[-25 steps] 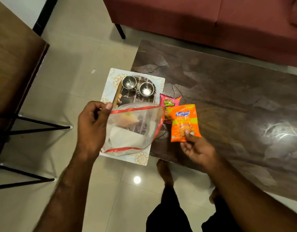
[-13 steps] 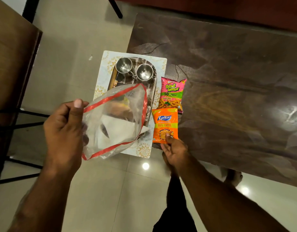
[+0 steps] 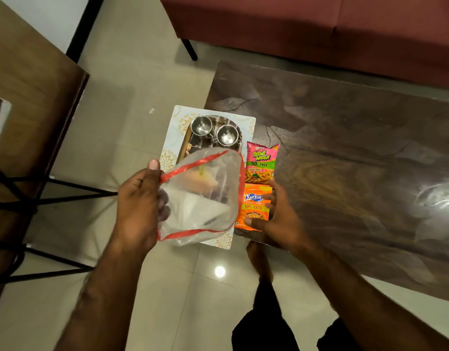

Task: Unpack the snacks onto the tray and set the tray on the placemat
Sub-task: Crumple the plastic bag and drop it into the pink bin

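Overhead, we look down on our dark, glossy bench (image 3: 344, 160), which fills the right side of the view, with a red sofa (image 3: 319, 29) beyond its far edge and pale floor tiles (image 3: 132, 102) to its left. At the bench's left end lies the placemat (image 3: 171, 138), white with gold flower prints, its left part seeming to overhang the bench edge. On the placemat sits the tray (image 3: 185, 145), oblong and dark, and on its far end stand two steel cups (image 3: 201, 125), side by side and almost touching.

Our left hand (image 3: 138, 209) holds a clear plastic bag (image 3: 203, 198) with red edging above the near part of the tray, thumb on top and fingers underneath, pinching the bag's left edge. Something pale and something orange show dimly through the plastic; we cannot tell what they are.

Just right of the placemat, two snack packets lie flat on the bench, end to end. The far one is the pink and green packet (image 3: 260, 162). The near one is the orange packet (image 3: 255, 206), touching the first. Our right hand (image 3: 279, 216) rests at the orange packet's right and near edges, fingers loosely spread against it, the thumb at its near corner; we cannot tell if it grips or merely touches. Neither packet is on the tray.
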The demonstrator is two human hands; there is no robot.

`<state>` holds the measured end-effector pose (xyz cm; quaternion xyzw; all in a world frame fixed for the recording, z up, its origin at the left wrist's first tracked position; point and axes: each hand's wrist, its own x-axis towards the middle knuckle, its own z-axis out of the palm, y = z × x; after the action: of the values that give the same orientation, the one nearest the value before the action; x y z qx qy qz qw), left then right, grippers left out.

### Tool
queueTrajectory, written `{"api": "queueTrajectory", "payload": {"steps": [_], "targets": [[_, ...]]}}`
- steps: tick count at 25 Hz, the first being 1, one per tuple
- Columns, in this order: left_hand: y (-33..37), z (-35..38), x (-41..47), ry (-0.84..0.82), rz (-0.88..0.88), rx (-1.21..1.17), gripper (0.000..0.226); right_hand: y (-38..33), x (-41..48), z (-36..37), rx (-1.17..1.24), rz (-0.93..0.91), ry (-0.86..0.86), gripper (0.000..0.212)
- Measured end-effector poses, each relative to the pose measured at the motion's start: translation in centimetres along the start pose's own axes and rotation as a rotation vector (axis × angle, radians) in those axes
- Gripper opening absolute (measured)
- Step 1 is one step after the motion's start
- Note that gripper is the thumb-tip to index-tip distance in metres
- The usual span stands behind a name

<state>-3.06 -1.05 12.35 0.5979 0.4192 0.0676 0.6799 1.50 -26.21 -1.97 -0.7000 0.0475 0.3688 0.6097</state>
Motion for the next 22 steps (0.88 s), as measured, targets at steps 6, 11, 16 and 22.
{"api": "queueTrajectory", "payload": {"steps": [6, 11, 16, 22], "targets": [[2.2, -0.7, -0.7, -0.018, -0.25, -0.16, 0.04, -8.8, -1.0, -0.7, 0.348, 0.137, -0.285, 0.104], [1.3, 3.5, -3.2, -0.289, -0.185, -0.13, 0.049, -12.1, -4.3, 1.4, 0.387, 0.169, -0.326, 0.087], [-0.4, 6.9, -5.9, -0.383, -0.062, 0.162, 0.026, -12.9, -5.7, 1.6, 0.46, 0.197, -0.305, 0.079], [-0.1, 8.1, -5.8, -0.318, 0.11, 0.304, 0.025, -13.6, -6.0, -0.8, 0.457, -0.019, -0.068, 0.049]]}}
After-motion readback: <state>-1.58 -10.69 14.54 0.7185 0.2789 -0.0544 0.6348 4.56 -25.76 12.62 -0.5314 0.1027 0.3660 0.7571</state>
